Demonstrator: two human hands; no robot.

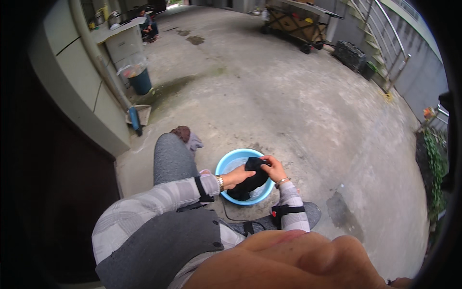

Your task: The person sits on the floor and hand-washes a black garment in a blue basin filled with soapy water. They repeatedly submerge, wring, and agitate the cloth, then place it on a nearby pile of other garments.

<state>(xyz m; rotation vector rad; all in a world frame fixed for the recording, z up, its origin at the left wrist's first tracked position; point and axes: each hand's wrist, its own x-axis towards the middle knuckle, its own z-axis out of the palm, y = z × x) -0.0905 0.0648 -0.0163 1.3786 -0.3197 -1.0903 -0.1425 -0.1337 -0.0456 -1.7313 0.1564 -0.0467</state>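
A light-blue plastic basin (223, 160) stands on the concrete before me, with cloudy or sudsy water (234, 164) in it. Over the basin I hold a dark, wet-looking piece of cloth (252, 183), perhaps a garment; its lower end hangs down into the basin. My left hand (236, 177), below a gold-coloured wristwatch, grips the cloth from the left side. The fingers of my right hand (274, 169) pinch its upper right edge. Part of the water is hidden behind the cloth and my hands.
Brown and greyish cloths (187, 137) lie beyond my left knee. A dustpan (143, 113) and a lined bin (140, 80) stand along the left wall. A seated person (148, 25) is far left. A wheeled cart (296, 25), a dark block (348, 54) and railed stairs (375, 54) are at far right.
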